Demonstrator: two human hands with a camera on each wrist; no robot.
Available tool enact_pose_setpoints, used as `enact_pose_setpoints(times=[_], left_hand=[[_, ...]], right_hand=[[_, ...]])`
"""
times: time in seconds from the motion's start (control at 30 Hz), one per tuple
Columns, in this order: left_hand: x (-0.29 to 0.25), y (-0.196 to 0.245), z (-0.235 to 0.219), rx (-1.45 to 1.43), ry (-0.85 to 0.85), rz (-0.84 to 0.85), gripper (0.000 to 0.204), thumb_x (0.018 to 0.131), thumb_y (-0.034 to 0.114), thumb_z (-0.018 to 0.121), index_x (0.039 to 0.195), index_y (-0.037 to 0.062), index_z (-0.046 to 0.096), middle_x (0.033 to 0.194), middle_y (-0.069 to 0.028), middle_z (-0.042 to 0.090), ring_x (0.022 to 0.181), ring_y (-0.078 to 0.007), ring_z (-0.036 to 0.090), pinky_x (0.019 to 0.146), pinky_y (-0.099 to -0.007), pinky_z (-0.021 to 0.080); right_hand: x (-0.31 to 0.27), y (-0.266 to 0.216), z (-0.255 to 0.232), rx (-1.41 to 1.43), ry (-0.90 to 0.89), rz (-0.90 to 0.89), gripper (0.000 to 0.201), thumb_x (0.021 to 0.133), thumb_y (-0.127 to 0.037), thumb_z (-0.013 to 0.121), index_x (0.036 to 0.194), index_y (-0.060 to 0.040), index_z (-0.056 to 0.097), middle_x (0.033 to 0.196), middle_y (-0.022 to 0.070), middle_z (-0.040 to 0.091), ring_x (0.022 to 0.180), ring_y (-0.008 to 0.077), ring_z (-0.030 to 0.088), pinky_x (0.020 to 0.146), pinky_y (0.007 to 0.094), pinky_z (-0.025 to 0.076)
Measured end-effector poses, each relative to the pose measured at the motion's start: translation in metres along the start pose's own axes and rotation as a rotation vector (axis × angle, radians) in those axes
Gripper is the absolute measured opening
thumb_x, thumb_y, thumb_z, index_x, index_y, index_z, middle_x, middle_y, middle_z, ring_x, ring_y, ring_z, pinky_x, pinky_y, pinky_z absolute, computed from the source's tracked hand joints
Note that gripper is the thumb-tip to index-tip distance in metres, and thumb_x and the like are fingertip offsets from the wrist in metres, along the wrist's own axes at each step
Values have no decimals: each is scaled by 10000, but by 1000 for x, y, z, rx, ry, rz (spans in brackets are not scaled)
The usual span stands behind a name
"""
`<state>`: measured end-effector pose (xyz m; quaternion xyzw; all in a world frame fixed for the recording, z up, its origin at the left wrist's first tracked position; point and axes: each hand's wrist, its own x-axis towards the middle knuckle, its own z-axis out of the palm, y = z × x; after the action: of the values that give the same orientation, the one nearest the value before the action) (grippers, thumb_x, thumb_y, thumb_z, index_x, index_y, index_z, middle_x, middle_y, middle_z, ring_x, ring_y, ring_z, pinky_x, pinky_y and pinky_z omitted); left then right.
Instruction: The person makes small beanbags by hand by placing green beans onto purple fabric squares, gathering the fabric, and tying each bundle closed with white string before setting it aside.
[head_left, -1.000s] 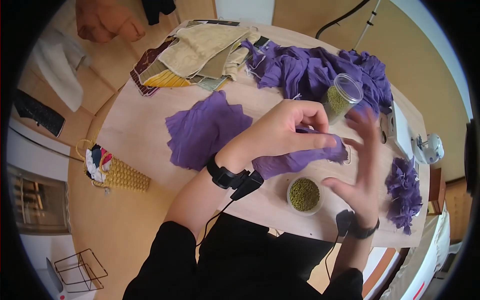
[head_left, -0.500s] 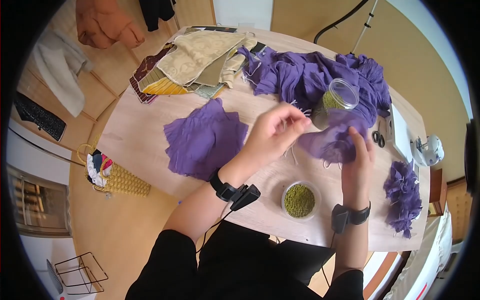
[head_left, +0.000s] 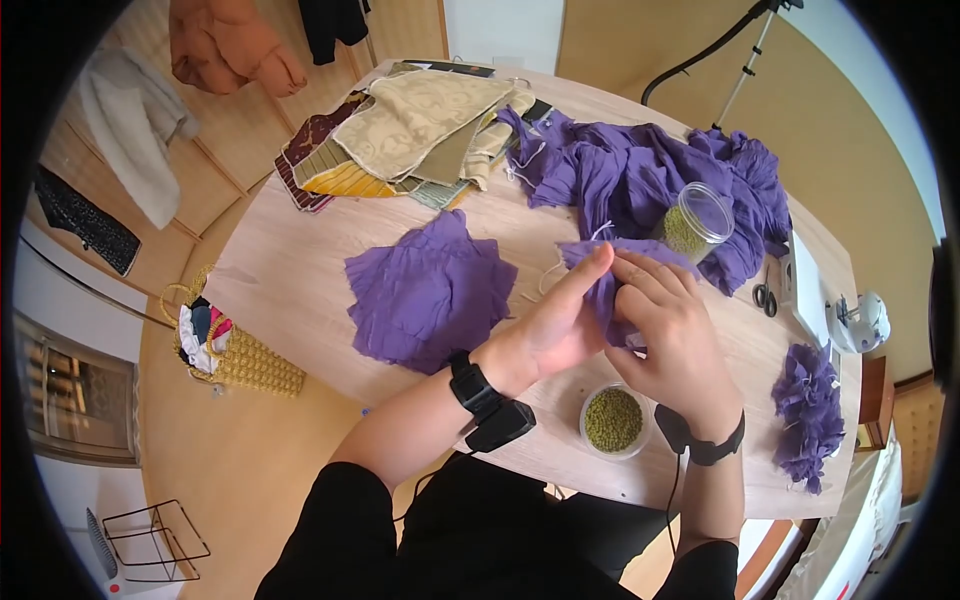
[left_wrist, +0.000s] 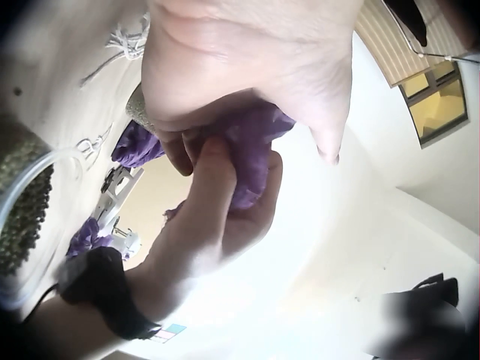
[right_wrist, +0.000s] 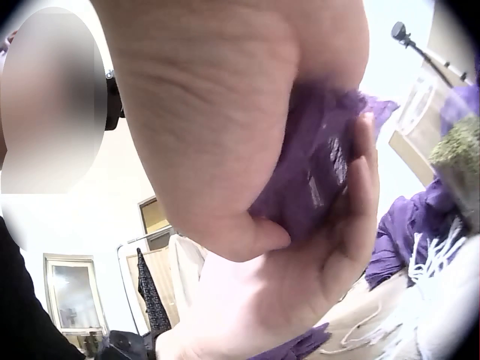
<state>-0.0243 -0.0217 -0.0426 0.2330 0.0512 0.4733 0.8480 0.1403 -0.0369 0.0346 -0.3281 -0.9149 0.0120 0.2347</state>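
Both hands meet over a crumpled purple cloth piece (head_left: 602, 297), above the table's near half. My left hand (head_left: 545, 335) cups it from the left, thumb pointing up. From the right, my right hand (head_left: 675, 350) grips the cloth with bent fingers. The right wrist view has the bunched cloth (right_wrist: 319, 165) between the right hand (right_wrist: 217, 112) and the left palm, the left fingers (right_wrist: 364, 157) curving along its far side. In the left wrist view, the right thumb and fingers pinch the cloth (left_wrist: 251, 154). Below the hands stands an open tub of green beans (head_left: 612, 420).
Flat purple pieces (head_left: 430, 290) lie left of the hands. Behind are patterned fabrics (head_left: 420, 115), a large purple cloth heap (head_left: 640, 170) and a bean jar (head_left: 690, 225). Scissors (head_left: 765, 298), a gathered purple strip (head_left: 808, 415) and a small white machine (head_left: 862, 322) are at right.
The hands have come together, and the purple piece, earlier spread loosely from the right hand, is bunched between them. The left thumb has straightened upward. The head view has shifted slightly.
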Motion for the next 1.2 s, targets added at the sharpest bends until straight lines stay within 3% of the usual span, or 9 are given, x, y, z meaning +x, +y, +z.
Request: enact_pose_setpoints(times=[0.1,0.2,0.53,0.63,0.7,0.73,0.87,0.97,1.2], left_hand=[[7,-3,-9,-27,89,-21,510,1099,431,546,1430,43,552,1401,-136,630,1356,-262,586,1151,-451,468],[7,0,-19,-219,26,-52,479,1079,342,471,1428,29,571,1408,-149,640,1362,-287,580,1174,-454,436],[11,13,-6,-227,33,99,685,1060,415,354,1601,-2,404,1650,-179,449,1529,-310,431,1292,-467,295],[11,15,-4,-360,25,107,690,1072,437,347,1604,1,400,1645,-181,455,1531,-311,429,1294,-474,293],[11,15,-1,-425,3,75,740,1090,536,323,1598,4,404,1641,-181,456,1534,-306,422,1295,-490,292],[12,14,0,-424,2,99,776,1088,587,305,1593,7,409,1640,-173,459,1536,-304,419,1296,-493,292],[12,11,-2,-419,-7,108,851,1078,688,263,1585,24,424,1638,-151,466,1533,-307,419,1294,-508,297],[12,8,-3,-388,-9,101,827,1087,667,256,1580,28,433,1632,-154,473,1531,-307,423,1291,-517,300],[12,6,-3,-343,65,93,769,1109,611,261,1566,22,452,1631,-167,472,1522,-307,438,1280,-505,321]], right_hand=[[-1,2,6,-10,-2,5,298,721,-120,782,939,-11,611,1370,199,667,1326,374,600,1120,500,444],[-2,-1,5,-36,-18,23,302,736,-124,780,958,-12,610,1373,207,661,1318,381,606,1149,512,433],[-15,-26,-12,118,-94,47,390,867,-171,768,1232,-53,698,1306,147,710,1277,338,644,1179,513,435],[-27,-32,-28,255,-156,50,365,837,-124,802,1194,-65,752,1240,127,747,1201,340,689,1145,516,468],[-36,-34,-40,391,-189,115,267,846,-104,798,1108,-60,780,1168,124,768,1083,336,725,1041,480,537],[-42,-39,-42,380,-149,163,209,846,-69,788,1054,-47,787,1081,118,774,969,327,735,891,429,584],[-61,-40,-45,269,-298,182,187,839,-32,759,1026,-27,767,959,103,740,901,304,715,760,390,585],[-65,-41,-29,104,-397,138,58,833,-44,699,858,-13,657,849,118,667,828,299,670,749,401,576],[-69,-38,-1,2,-477,106,53,839,-58,663,829,-12,639,841,134,665,853,293,684,759,384,586]])
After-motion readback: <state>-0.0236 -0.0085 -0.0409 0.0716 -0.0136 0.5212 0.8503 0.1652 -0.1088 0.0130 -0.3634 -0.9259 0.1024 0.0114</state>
